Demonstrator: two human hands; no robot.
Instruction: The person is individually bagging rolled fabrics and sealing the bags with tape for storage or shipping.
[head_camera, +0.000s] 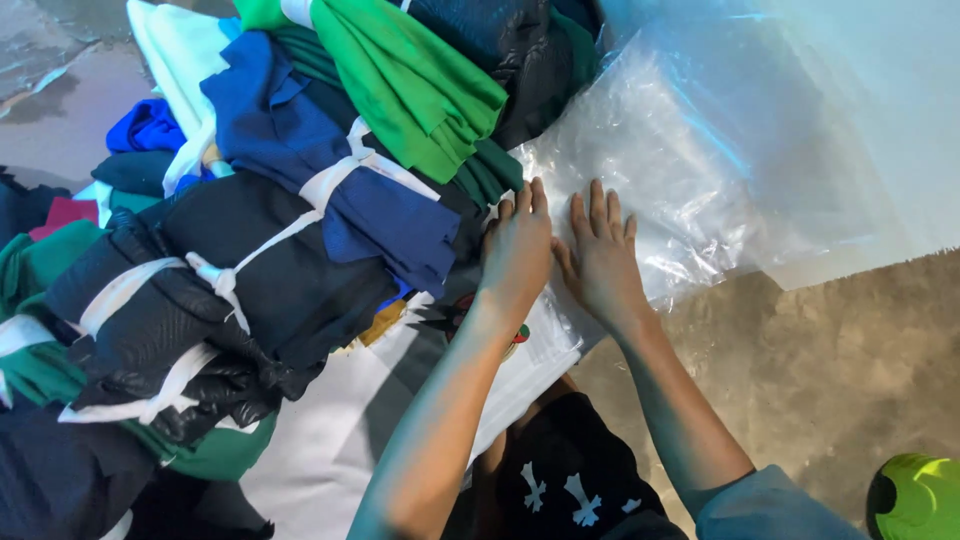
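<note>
Two hands, left hand (517, 250) and right hand (600, 262), one clear plastic bag (670, 170), one lime-green round object (915, 497)

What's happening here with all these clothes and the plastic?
A person is pressing both hands flat on a clear plastic bag that lies on the floor. The left hand and right hand sit side by side at the bag's near edge, fingers spread. Beneath them is a white garment with a printed design. To the left lie bundles of folded clothes, blue, green and black, tied with white strips.
</note>
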